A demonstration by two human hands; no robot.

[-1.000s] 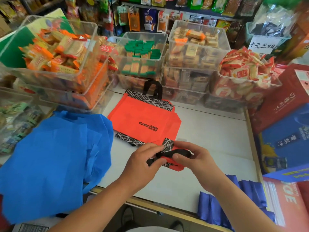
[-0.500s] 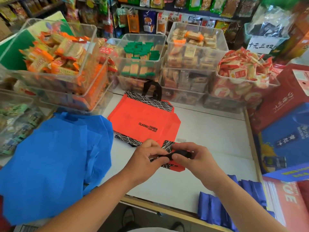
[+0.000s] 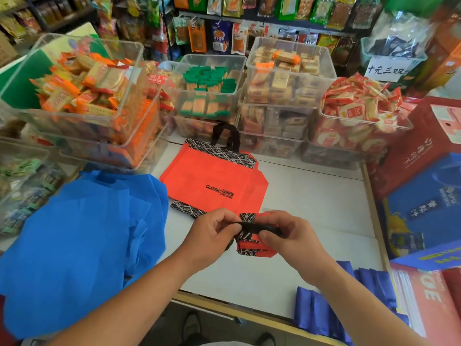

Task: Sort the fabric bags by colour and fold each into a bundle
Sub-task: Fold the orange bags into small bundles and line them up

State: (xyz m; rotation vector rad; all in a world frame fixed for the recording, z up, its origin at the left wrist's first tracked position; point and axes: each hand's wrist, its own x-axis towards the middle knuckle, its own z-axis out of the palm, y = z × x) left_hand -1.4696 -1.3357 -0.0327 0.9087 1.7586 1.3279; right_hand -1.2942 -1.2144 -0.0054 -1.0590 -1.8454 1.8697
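Observation:
A small folded red bag bundle point(image 3: 254, 245) with black patterned trim sits on the white table point(image 3: 311, 201) between my hands. Its black handle strap point(image 3: 262, 228) runs across the top of the bundle. My left hand point(image 3: 212, 236) pinches the strap's left end and my right hand point(image 3: 291, 236) pinches its right end. A flat red bag point(image 3: 212, 181) with black lettering lies just behind. A heap of light blue bags point(image 3: 82, 240) covers the table's left side. Folded dark blue bundles point(image 3: 344, 300) lie at the near right edge.
Clear bins of wrapped snacks point(image 3: 92, 96) are stacked along the back and left of the table. Red and blue gift boxes point(image 3: 424, 186) stand against the right edge. The wooden front edge point(image 3: 224, 308) runs below my forearms.
The bundle has been drawn a little tighter. Both hands have moved closer together on the black strap across its top.

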